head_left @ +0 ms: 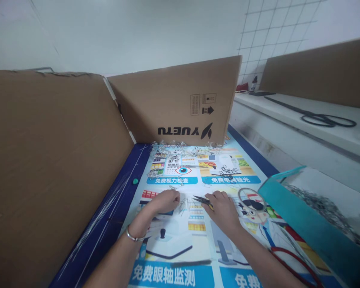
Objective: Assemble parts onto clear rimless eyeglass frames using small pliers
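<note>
My right hand (223,208) grips small pliers (202,199); their dark, pointed jaws face left toward my other hand and a bit of yellow handle shows. My left hand (167,201) is closed, fingers curled in; whatever it may hold is hidden or too small to name. Thin bent wire pieces (184,205) lie on the printed sheet (180,240) between the two hands. Beyond them, small clear pieces (180,150) are scattered along the foot of the cardboard. A cluster of black loops (228,171) rests ahead of my right hand.
Cardboard panels (174,100) stand at the back and left (54,160). On the right is a teal box (300,216) of small metal pieces (321,204). Long thin wires (91,236) lie at left, near a green lump (135,181). Scissors (327,119) lie on a white ledge.
</note>
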Available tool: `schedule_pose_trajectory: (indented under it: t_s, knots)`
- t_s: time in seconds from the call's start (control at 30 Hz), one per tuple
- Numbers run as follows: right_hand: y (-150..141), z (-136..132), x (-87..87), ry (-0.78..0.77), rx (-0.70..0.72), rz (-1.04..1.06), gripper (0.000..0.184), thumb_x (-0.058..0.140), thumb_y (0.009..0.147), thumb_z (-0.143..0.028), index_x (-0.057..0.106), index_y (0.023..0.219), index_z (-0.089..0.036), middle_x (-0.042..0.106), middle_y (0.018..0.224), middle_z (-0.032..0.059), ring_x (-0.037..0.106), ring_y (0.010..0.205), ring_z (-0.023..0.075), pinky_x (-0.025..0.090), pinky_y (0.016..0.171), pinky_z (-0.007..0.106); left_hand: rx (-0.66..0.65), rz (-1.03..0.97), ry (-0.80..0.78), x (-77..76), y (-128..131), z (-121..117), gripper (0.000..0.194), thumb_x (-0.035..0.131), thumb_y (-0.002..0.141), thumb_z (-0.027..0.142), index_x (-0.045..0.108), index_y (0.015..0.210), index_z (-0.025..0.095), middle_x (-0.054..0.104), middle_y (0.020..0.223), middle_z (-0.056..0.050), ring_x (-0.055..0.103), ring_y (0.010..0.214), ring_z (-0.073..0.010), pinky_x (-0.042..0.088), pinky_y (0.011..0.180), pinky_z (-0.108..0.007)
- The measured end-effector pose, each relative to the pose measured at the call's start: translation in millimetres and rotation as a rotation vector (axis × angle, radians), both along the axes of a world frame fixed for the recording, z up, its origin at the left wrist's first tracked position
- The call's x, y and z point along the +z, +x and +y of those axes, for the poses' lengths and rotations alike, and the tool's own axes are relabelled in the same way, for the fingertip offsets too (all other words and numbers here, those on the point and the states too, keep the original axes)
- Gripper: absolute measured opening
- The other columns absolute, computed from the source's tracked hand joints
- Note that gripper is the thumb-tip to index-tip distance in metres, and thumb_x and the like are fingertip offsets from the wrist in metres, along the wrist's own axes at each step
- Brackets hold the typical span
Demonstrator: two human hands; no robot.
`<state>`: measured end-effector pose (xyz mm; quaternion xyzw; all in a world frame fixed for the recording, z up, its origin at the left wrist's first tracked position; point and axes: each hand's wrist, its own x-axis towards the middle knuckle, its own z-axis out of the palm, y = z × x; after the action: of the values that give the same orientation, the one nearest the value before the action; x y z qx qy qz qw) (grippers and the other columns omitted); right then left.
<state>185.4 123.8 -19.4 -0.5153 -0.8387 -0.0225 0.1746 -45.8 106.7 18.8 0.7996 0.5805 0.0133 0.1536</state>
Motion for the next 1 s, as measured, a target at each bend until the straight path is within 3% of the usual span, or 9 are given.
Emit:
schedule_pose_trajectory:
  t_s: [0.57, 1.0]
  knots:
    - [-1, 0, 0.7, -0.005, -0.002, -0.001, 0.024, 0.050, 0.080, -0.041, 0.060, 0.094, -0.024, 0.054, 0.086, 0.0050, 0.044, 0.087, 0.0207, 0.028, 0.071, 0.031, -0.048, -0.038, -0.099, -0.6, -12, 0, 0.020, 0.043, 0.068, 0.014, 0.062, 0.076, 0.017, 0.063, 0.076, -0.003, 0.053, 0.068, -0.0149, 0.033, 0.056, -0.022]
    - [0, 0, -0.3, 0.005, 0.008, 0.004, 0.025, 0.051, 0.079, -0.040, 0.061, 0.094, -0.024, 0.055, 0.085, 0.0053, 0.045, 0.087, 0.0204, 0.029, 0.072, 0.030, -0.068, -0.020, -0.077, 0.4, -12, 0, 0.021, 0.043, 0.068, 0.013, 0.062, 0.075, 0.018, 0.064, 0.075, -0.003, 0.054, 0.067, -0.0146, 0.033, 0.055, -0.021]
